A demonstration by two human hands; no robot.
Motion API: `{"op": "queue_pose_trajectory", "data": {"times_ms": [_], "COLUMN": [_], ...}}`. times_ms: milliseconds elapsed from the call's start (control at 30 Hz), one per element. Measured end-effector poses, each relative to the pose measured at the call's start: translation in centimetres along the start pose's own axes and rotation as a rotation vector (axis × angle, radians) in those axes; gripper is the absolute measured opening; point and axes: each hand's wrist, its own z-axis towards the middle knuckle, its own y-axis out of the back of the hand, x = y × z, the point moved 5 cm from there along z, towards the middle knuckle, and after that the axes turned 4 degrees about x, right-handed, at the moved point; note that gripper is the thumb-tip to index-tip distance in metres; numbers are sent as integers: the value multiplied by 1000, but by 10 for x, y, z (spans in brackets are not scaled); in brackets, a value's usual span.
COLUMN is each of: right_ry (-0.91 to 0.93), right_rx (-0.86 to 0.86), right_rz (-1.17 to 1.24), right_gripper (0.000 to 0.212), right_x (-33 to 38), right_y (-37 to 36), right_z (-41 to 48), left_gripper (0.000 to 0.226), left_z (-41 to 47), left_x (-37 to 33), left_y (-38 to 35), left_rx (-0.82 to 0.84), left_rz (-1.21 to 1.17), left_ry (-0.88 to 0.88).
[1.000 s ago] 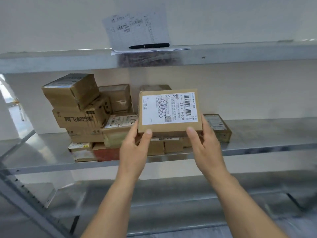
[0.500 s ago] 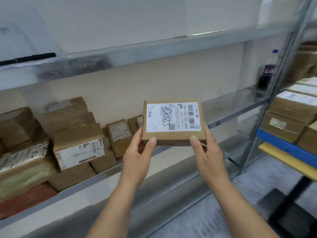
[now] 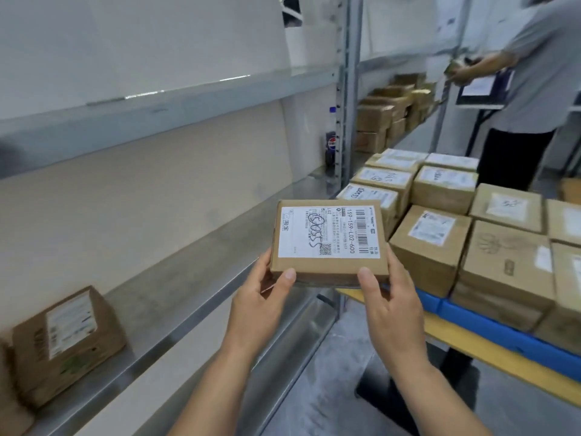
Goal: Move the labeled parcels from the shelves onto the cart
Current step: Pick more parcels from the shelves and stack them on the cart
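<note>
A flat brown parcel [image 3: 328, 239] with a white shipping label and handwritten digits hangs in the air in front of me. My left hand [image 3: 261, 297] grips its lower left corner, thumb on the front edge. My right hand [image 3: 391, 305] grips the lower right corner the same way. The parcel is off the metal shelf [image 3: 195, 256] on the left and sits just left of the cart [image 3: 465, 336], whose yellow and blue deck carries several labeled boxes [image 3: 432, 243].
One labeled box [image 3: 67, 344] stays on the shelf at the lower left. A cola bottle [image 3: 330, 143] stands by the shelf upright [image 3: 345, 89]. More boxes [image 3: 390, 114] fill the far shelving. A person in a grey shirt [image 3: 534, 89] stands behind the cart.
My view has swung right, away from the stacked parcels on the shelf. The parcel in both hands has travelled with it and now hangs beside the cart.
</note>
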Motion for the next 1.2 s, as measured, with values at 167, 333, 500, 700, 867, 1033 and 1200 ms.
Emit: {"op": "queue_pose_trajectory", "data": {"times_ms": [167, 333, 500, 700, 867, 1033, 1200], "right_ry": [-31, -106, -116, -181, -242, -300, -347], "right_rx": [-120, -247, -338, -403, -413, -387, -377], "right_rz": [-64, -52, -119, -172, -209, -208, -205], "right_gripper": [76, 63, 68, 66, 63, 61, 58], "right_x": [-29, -51, -66, -95, -123, -156, -179], "right_y": [64, 100, 124, 144, 139, 129, 117], "right_z": [44, 76, 119, 178, 205, 220, 225], "left_gripper": [31, 28, 32, 39, 39, 39, 47], "left_z": [55, 106, 165, 238, 281, 308, 315], "left_x": [-21, -40, -52, -68, -55, -30, -14], "left_y": [-75, -129, -172, -224, -254, -275, -280], "left_rx": [166, 331, 476, 638, 736, 780, 787], "left_rz": [36, 114, 250, 510, 739, 946, 1074], "left_ry": [-48, -114, -149, -218, -304, -356, -431]}}
